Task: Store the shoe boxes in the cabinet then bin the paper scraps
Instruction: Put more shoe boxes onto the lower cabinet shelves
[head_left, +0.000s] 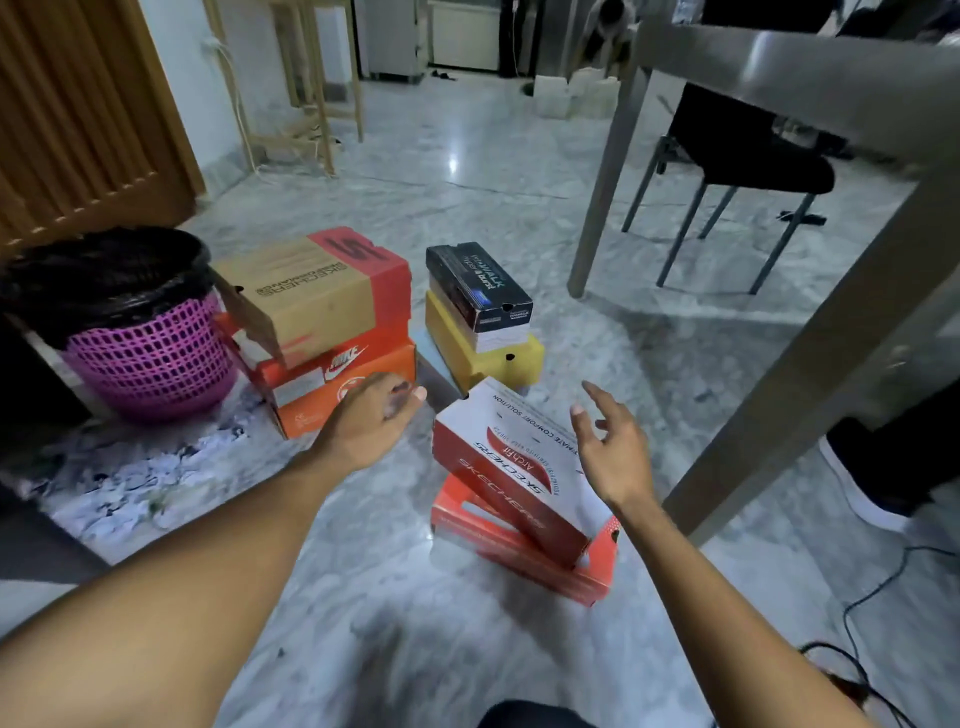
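Red-and-white Skechers box (514, 457) lies tilted on a red box (519, 551) on the marble floor (467, 156). Left hand (371, 415) and right hand (613, 447) hover either side, fingers spread, holding nothing. Paper scraps (135, 483) lie beside the pink bin (150, 358) (black-lined).

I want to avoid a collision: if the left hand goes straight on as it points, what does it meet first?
Probably the yellow cardboard shoe box, beyond the left hand; depth is unclear.
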